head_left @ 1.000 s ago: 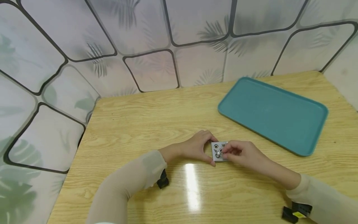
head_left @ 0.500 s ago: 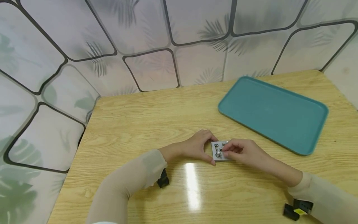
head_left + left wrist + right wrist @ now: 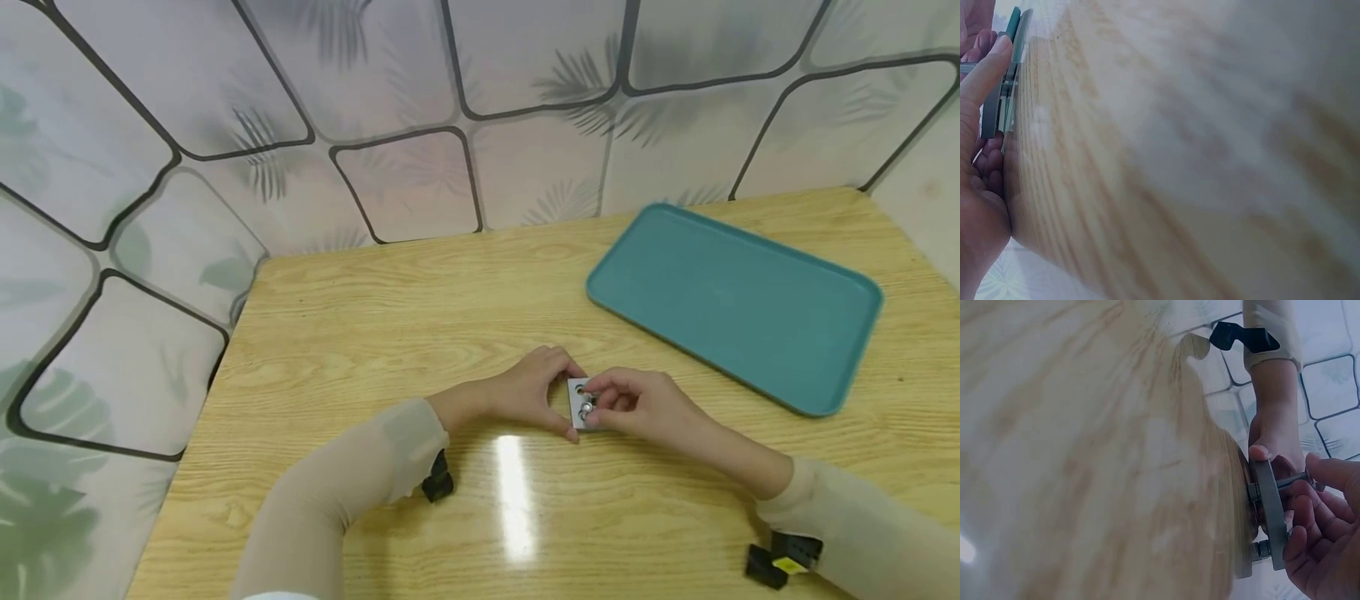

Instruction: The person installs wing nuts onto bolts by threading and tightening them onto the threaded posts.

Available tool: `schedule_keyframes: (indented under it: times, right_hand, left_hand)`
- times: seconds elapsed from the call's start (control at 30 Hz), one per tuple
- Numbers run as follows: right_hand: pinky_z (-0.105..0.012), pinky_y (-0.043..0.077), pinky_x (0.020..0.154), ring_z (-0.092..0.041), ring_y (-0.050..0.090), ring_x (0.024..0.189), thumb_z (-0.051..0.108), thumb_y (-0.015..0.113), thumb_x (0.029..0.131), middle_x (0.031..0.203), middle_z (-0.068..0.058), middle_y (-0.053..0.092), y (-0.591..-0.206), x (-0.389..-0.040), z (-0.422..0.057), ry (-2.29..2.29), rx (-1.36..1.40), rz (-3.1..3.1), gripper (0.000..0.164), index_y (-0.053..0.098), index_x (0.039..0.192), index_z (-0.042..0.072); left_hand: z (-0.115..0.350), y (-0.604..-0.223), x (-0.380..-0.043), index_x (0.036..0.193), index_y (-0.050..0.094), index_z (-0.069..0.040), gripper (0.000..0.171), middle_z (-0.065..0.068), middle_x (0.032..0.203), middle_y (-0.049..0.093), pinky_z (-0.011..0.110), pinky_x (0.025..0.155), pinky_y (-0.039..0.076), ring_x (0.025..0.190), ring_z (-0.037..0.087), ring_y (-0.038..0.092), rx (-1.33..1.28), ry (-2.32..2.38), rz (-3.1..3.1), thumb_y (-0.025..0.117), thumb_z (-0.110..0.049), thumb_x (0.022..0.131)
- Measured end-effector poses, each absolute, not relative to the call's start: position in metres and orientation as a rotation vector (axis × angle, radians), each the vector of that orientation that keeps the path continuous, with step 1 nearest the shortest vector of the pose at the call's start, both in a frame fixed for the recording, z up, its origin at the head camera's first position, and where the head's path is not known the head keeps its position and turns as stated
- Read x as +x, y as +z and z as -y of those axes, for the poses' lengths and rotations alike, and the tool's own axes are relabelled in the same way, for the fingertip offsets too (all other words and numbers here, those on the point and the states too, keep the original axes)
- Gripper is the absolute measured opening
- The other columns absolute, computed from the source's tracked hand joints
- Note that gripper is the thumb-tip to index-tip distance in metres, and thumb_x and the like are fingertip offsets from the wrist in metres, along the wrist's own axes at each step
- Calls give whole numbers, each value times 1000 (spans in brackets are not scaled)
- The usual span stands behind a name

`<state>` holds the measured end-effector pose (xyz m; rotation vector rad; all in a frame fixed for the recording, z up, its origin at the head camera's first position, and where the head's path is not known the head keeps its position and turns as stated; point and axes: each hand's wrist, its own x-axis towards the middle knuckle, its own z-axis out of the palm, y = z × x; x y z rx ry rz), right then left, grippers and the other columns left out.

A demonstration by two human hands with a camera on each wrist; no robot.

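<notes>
A small grey metal plate [image 3: 575, 407] with holes lies near the middle of the wooden table. My left hand [image 3: 525, 394] grips its left side, thumb at the near edge and fingers at the far one. Over the plate, my right hand [image 3: 648, 406] has thumb and index finger at an upright threaded bolt [image 3: 1291, 480], pinching its free end. The right wrist view gives the plate [image 3: 1270, 515] edge-on, with nut-like pieces [image 3: 1261, 550] between it and the table. My right fingers hide much of the plate's right part in the head view.
A teal tray [image 3: 735, 308] lies at the back right of the wooden table [image 3: 375, 333]. Behind the table hangs a patterned wall covering [image 3: 540, 167]. Black wrist cameras sit by both sleeves, the left one [image 3: 438, 477] close above the table.
My right hand has shifted slightly left across the plate, so its fingers now cover more of the holes and the bolt. My left hand and the plate have stayed about where they were.
</notes>
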<state>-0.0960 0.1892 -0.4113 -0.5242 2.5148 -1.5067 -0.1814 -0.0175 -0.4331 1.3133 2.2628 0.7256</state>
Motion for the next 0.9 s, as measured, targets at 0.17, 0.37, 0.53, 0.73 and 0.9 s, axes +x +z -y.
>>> schedule_keyframes:
  times: [0.17,0.37,0.53,0.73,0.9]
  right_hand:
    - [-22,48,59,-3,57,67,14,77,78,77,3,66,-412,-94,-191,-1481,-511,-2548,22,69,97,6]
    - [-23,48,56,-2,56,65,11,77,78,74,7,65,-416,-92,-198,-1485,-597,-2581,14,70,90,9]
    - [-21,46,53,1,52,63,7,73,81,73,7,66,-418,-92,-201,-1501,-722,-2538,7,71,86,12]
    - [-22,45,53,1,52,64,9,71,84,75,5,67,-416,-92,-200,-1465,-653,-2533,5,71,88,11]
    - [-23,48,54,-2,57,65,13,74,82,78,3,67,-414,-94,-197,-1458,-552,-2551,16,69,95,6]
  left_hand:
    - [17,-435,-182,120,50,-13,69,-2,116,52,19,85,33,101,10,41,1322,720,-2273,84,-42,68]
    - [17,-435,-182,119,51,-12,70,-3,115,52,18,86,34,101,9,41,1321,724,-2281,84,-43,66]
    - [17,-434,-182,120,51,-13,70,-3,115,53,19,87,33,101,10,41,1326,727,-2280,85,-42,66]
    - [17,-434,-182,120,51,-13,70,-3,115,53,19,87,33,102,9,41,1331,723,-2276,84,-43,66]
    - [18,-435,-183,119,51,-13,69,-3,115,53,19,86,33,102,9,41,1325,722,-2274,84,-44,67]
